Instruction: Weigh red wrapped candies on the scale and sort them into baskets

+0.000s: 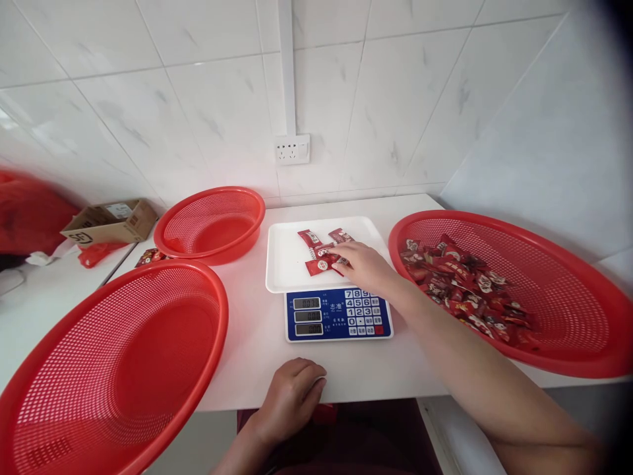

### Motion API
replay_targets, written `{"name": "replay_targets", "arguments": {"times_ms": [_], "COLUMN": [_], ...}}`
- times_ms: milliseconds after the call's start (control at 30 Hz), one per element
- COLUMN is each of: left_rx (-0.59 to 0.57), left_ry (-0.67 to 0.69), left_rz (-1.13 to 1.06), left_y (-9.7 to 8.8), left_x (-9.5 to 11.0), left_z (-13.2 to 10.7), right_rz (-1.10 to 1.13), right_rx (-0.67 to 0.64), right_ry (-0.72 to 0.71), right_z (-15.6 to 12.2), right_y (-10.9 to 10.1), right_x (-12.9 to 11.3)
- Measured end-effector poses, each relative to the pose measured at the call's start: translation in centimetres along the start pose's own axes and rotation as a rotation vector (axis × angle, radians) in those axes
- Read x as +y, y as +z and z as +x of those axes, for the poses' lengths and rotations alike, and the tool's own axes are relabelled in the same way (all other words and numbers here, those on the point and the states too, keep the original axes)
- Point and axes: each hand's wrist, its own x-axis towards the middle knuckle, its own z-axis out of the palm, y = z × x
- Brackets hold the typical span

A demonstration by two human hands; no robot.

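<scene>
My right hand (363,264) reaches over the white tray (287,264) of a digital scale. Its fingers close down on a small red wrapped packet (341,263); part of that packet is hidden under them. Several more red packets (316,265) lie in a loose cluster on the tray beside the fingertips. The scale's blue panel (337,323) has a keypad and three displays; the top one reads about 0.07, its last digit unclear. My left hand (295,394) rests at the table's front edge below the scale, fingers curled in, with nothing showing between them.
A large red mesh basket (558,297) on the right holds a heap of red packets (459,284). Two more red baskets, a near one (163,356) and a far one (217,227), stand left. Beyond are a cardboard box (111,224) and red bag (34,214). A tiled wall with a socket (292,150) closes the back.
</scene>
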Motion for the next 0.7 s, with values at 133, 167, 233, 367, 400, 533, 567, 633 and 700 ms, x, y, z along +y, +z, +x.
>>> {"name": "replay_targets", "arguments": {"times_ms": [133, 167, 233, 367, 400, 533, 567, 633, 700], "left_rx": [0.000, -0.001, -0.007, -0.021, -0.027, -0.055, -0.060, -0.065, -0.065], "left_ry": [-0.005, -0.008, -0.011, -0.005, -0.002, -0.015, -0.025, -0.047, -0.062], "left_rz": [-0.001, -0.001, -0.001, 0.002, 0.004, 0.005, 0.000, -0.012, -0.020], "left_y": [0.1, 0.2, 0.3, 0.5, 0.6, 0.6, 0.5, 0.4, 0.4], "left_x": [-0.1, -0.2, -0.2, -0.2, -0.2, -0.2, -0.2, -0.2, -0.2], "left_z": [0.0, -0.1, -0.1, 0.1, 0.1, 0.5, 0.6, 0.7, 0.8], "right_rz": [-0.008, -0.014, -0.028, -0.040, -0.037, -0.031, -0.033, -0.038, -0.041], "right_rx": [-0.034, -0.050, -0.071, -0.072, -0.074, -0.084, -0.087, -0.094, -0.103], "right_ry": [0.026, 0.038, 0.057, 0.077, 0.079, 0.085, 0.089, 0.102, 0.119], "right_z": [-0.3, -0.4, -0.8, -1.7, -1.8, -2.2, -2.2, -2.2, -2.2], "right_y": [-0.4, -0.6, -1.0, -1.5, -1.5, -1.6, -1.7, -1.9, -2.1], "right_x": [0.1, 0.2, 0.2, 0.2, 0.2, 0.1, 0.0, 0.0, -0.1]}}
